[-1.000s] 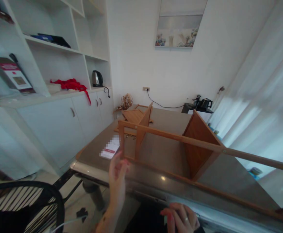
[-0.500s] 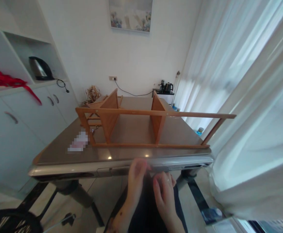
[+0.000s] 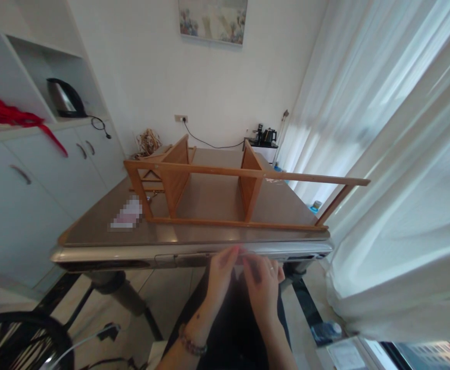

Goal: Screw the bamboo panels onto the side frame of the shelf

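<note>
My left hand (image 3: 220,275) and my right hand (image 3: 262,285) are close together over my lap, just before the near edge of the table (image 3: 112,251). The fingertips of both are pinched and almost meet. Whatever lies between them, if anything, is too small and blurred to name. A bracelet (image 3: 192,341) circles my left wrist, and a ring shows on a right finger. Beyond my hands a wooden shelf frame (image 3: 217,223) lies on its side on the tabletop, with two slatted boards (image 3: 251,190) standing across it. Neither hand touches the frame.
Left of the frame lies a blurred-out paper (image 3: 127,214). More wooden pieces (image 3: 151,180) are behind it. Cabinets (image 3: 47,195) with a kettle (image 3: 65,97) stand left, curtains (image 3: 394,205) right. A black chair (image 3: 24,316) is at lower left, a cable (image 3: 82,344) beside it.
My hands have drawn closer together, with their fingertips now nearly touching. The right hand has risen towards the table edge. The view has tipped slightly downwards.
</note>
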`<state>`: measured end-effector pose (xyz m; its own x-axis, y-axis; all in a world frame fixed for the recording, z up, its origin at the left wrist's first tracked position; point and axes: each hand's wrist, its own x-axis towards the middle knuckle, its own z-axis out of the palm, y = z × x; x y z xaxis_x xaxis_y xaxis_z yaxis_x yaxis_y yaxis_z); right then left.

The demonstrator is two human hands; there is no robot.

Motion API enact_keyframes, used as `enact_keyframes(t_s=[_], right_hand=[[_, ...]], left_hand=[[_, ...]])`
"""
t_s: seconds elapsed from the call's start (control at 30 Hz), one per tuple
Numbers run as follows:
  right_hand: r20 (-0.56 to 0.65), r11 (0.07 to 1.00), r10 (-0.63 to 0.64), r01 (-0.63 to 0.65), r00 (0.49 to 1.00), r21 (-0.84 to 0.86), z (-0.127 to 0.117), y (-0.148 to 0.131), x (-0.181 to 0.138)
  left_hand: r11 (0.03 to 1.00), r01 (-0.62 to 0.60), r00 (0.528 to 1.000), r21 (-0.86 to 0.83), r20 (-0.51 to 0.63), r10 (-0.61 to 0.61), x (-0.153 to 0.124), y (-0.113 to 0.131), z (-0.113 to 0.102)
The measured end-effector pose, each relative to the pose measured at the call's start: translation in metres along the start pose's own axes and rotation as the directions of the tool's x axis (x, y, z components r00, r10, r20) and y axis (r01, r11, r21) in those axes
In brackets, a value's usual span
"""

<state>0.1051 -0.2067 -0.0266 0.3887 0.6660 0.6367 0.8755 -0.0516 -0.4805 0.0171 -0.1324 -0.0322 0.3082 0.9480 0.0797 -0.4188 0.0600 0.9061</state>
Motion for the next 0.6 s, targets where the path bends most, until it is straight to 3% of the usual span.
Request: enact_keyframes(t_s=[0.17,0.4,0.6], right_hand=[[-0.143,0.996,-0.036,0.025,0.989,-0.082,-0.002,0.007,-0.005],[-0.16,0.98,-0.168,0.147,0.973,-0.137,0.005,0.007,-0.007],[-0.186,0.98,-0.181,0.161,0.966,-0.117,0.014,0.01,-0.006]], left_hand=[[0.998,0.048,0.997,-0.039,0.055,-0.046,-0.007,-0.007,0.01],[0.969,0.162,0.985,-0.188,0.092,-0.147,-0.02,-0.006,0.004],[0.966,0.157,0.987,-0.204,0.08,-0.143,-0.021,0.002,0.005]])
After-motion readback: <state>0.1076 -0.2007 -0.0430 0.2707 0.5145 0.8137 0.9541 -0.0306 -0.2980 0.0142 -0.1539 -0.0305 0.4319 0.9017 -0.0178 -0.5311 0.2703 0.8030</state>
